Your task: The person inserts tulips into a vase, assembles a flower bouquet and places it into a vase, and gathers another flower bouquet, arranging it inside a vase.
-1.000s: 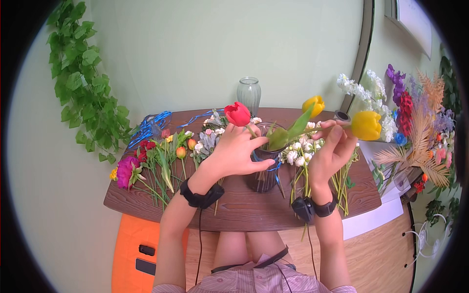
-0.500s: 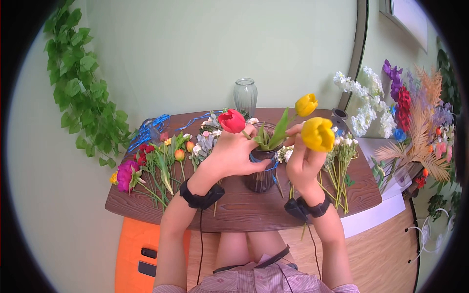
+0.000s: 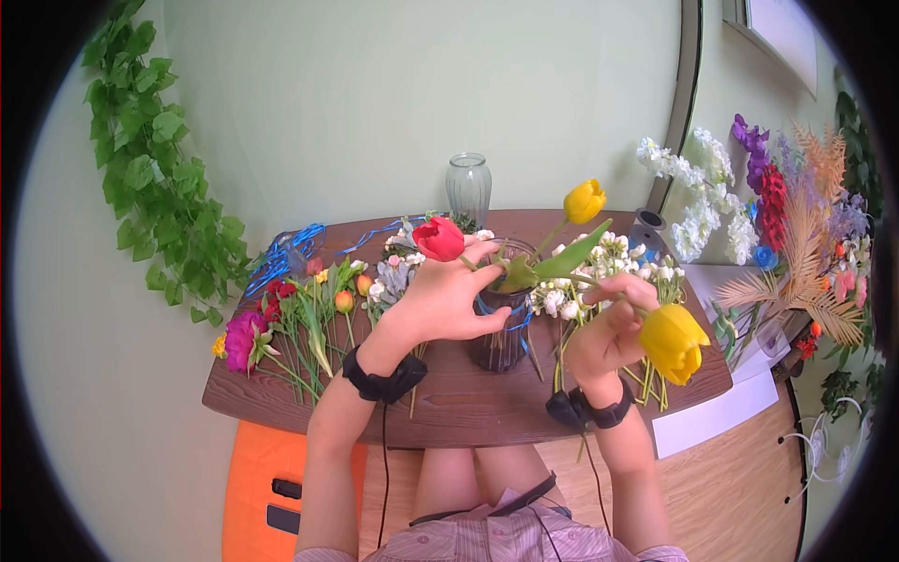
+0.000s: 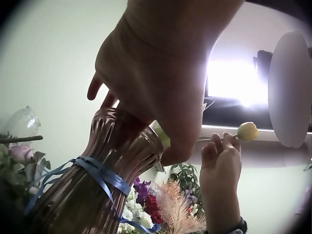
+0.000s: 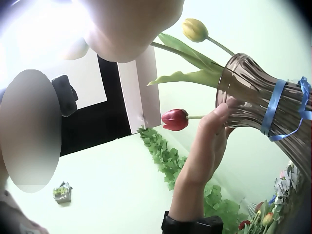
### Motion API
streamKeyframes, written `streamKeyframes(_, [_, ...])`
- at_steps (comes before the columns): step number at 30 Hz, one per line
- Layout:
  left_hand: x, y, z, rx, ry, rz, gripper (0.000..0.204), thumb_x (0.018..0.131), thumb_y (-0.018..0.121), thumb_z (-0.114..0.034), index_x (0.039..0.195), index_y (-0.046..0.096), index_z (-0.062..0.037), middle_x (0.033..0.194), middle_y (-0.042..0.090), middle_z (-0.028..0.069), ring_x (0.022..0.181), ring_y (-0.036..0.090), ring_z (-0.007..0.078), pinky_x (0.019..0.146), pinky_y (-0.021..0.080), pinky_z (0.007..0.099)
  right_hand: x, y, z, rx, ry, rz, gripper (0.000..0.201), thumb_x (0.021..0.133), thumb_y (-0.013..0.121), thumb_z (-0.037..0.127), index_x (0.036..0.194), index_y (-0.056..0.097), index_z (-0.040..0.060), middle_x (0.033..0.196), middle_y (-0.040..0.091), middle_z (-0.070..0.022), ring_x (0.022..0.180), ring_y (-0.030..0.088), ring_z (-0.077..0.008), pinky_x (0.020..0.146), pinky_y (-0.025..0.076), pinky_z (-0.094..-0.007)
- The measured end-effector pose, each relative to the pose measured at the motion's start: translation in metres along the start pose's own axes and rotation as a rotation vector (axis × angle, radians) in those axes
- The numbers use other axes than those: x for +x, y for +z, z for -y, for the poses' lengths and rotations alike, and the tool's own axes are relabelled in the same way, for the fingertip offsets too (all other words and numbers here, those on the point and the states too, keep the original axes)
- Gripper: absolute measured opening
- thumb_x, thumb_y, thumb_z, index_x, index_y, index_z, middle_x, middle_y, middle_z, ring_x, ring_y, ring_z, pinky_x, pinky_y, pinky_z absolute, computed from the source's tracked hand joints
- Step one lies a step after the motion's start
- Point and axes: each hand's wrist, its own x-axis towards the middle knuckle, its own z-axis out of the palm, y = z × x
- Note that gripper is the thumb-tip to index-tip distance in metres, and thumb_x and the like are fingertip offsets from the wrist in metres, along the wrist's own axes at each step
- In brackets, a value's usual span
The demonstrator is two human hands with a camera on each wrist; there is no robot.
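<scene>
A dark ribbed glass vase (image 3: 499, 354) with a blue ribbon (image 5: 274, 105) tied round its neck stands on the table. My left hand (image 3: 451, 298) holds it at the rim, thumb on the near side and fingers toward the back. Out of its mouth rise a red tulip (image 3: 438, 239) on the left and a yellow tulip (image 3: 585, 201) at the back. My right hand (image 3: 604, 342) pinches the stem of a second yellow tulip (image 3: 674, 344) just below the bloom. That stem and a broad green leaf (image 3: 576, 255) lean right from the vase mouth.
Several mixed flowers (image 3: 309, 314) lie at the left of the table (image 3: 449, 412), white blossoms (image 3: 609, 258) at the right. A clear glass vase (image 3: 468, 187) stands behind. Blue ribbon (image 3: 281, 251) is heaped back left. Tall flowers (image 3: 773, 215) stand beyond the right edge.
My right hand first came in toward the vase with the yellow tulip, then swung the bloom back out to the right and lower. My left hand stays at the vase.
</scene>
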Motion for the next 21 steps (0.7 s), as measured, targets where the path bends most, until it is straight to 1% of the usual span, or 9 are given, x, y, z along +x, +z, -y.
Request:
streamKeyframes(1, [0.0, -0.001, -0.002, -0.091, -0.096, 0.097, 0.038, 0.064, 0.065, -0.031, 0.087, 0.06, -0.0013, 0.112, 0.047, 0.0129, 0.104, 0.043, 0.0312, 0.081, 0.042, 0.0396, -0.001, 0.001, -0.001, 0.03, -0.019, -0.096, 0.019, 0.094, 0.033, 0.018, 0.102, 0.042, 0.0032, 0.083, 0.053, -0.0119, 0.054, 0.048, -0.0129, 0.051, 0.04, -0.0235])
streamKeyframes(5, [0.0, -0.002, 0.0, -0.106, -0.106, 0.121, 0.038, 0.064, 0.065, -0.03, 0.088, 0.059, -0.0012, 0.108, 0.048, 0.0144, 0.101, 0.044, 0.0311, 0.082, 0.041, 0.0392, -0.003, -0.002, -0.002, -0.012, -0.063, -0.043, 0.019, 0.094, 0.031, 0.015, 0.109, 0.039, 0.0063, 0.086, 0.053, -0.0133, 0.054, 0.048, -0.0135, 0.049, 0.041, -0.023])
streamKeyframes(8, [-0.002, 0.0, 0.002, -0.026, -0.048, 0.057, 0.042, 0.064, 0.064, -0.036, 0.089, 0.061, -0.0023, 0.098, 0.051, 0.0109, 0.078, 0.056, 0.0263, 0.064, 0.045, 0.0374, -0.009, -0.006, 0.002, -0.031, -0.109, 0.051, 0.019, 0.093, 0.03, 0.009, 0.11, 0.037, 0.0076, 0.087, 0.052, -0.0129, 0.058, 0.05, -0.0151, 0.053, 0.043, -0.0257])
streamKeyframes(10, [-0.003, -0.001, 0.0, -0.109, -0.11, 0.12, 0.035, 0.065, 0.066, -0.027, 0.09, 0.059, -0.0034, 0.106, 0.048, 0.0132, 0.1, 0.044, 0.031, 0.084, 0.039, 0.0386, -0.008, -0.009, 0.008, -0.051, -0.135, 0.119, 0.019, 0.091, 0.032, 0.006, 0.109, 0.037, 0.0076, 0.088, 0.052, -0.0131, 0.06, 0.051, -0.0161, 0.056, 0.044, -0.027])
streamKeyframes(11, [-0.004, -0.001, 0.0, -0.11, -0.109, 0.119, 0.035, 0.065, 0.066, -0.027, 0.09, 0.059, -0.0034, 0.106, 0.048, 0.0132, 0.1, 0.044, 0.031, 0.084, 0.039, 0.0386, -0.006, -0.01, 0.011, -0.07, -0.159, 0.183, 0.02, 0.089, 0.033, 0.002, 0.108, 0.038, 0.0075, 0.089, 0.051, -0.0133, 0.063, 0.052, -0.0172, 0.058, 0.044, -0.0284])
streamKeyframes(16, [-0.007, -0.003, -0.001, -0.126, -0.093, 0.073, 0.028, 0.07, 0.065, -0.021, 0.092, 0.058, -0.0059, 0.104, 0.049, 0.0106, 0.097, 0.047, 0.029, 0.085, 0.039, 0.0369, -0.009, -0.012, 0.009, -0.057, -0.162, 0.349, 0.046, 0.066, 0.041, -0.018, 0.105, 0.038, 0.0073, 0.09, 0.051, -0.012, 0.068, 0.053, -0.0195, 0.061, 0.044, -0.0284])
streamKeyframes(17, [-0.007, -0.002, -0.001, -0.126, -0.093, 0.074, 0.028, 0.07, 0.065, -0.021, 0.092, 0.058, -0.0059, 0.104, 0.049, 0.0106, 0.097, 0.047, 0.029, 0.085, 0.039, 0.0369, -0.011, -0.01, 0.007, -0.057, -0.161, 0.35, 0.046, 0.066, 0.041, -0.018, 0.105, 0.038, 0.0073, 0.09, 0.051, -0.012, 0.068, 0.053, -0.0195, 0.061, 0.044, -0.0284])
streamKeyframes(19, [-0.007, 0.002, 0.0, -0.194, -0.064, -0.003, 0.02, 0.071, 0.063, -0.017, 0.083, 0.059, -0.0019, 0.093, 0.051, 0.0081, 0.088, 0.052, 0.0246, 0.075, 0.042, 0.0326, -0.013, -0.003, 0.002, -0.065, -0.161, 0.224, 0.031, 0.063, 0.063, -0.001, 0.091, 0.049, 0.0002, 0.079, 0.059, -0.0149, 0.059, 0.056, -0.0239, 0.048, 0.045, -0.0283])
streamKeyframes(21, [-0.01, 0.007, 0.003, -0.251, -0.073, -0.015, 0.02, 0.071, 0.064, -0.017, 0.083, 0.059, -0.0012, 0.093, 0.051, 0.0079, 0.087, 0.052, 0.0245, 0.075, 0.042, 0.0325, -0.015, 0.002, 0.001, -0.042, -0.11, 0.22, 0.031, 0.064, 0.063, -0.001, 0.091, 0.049, 0.0008, 0.08, 0.059, -0.0148, 0.059, 0.056, -0.0236, 0.049, 0.045, -0.0283])
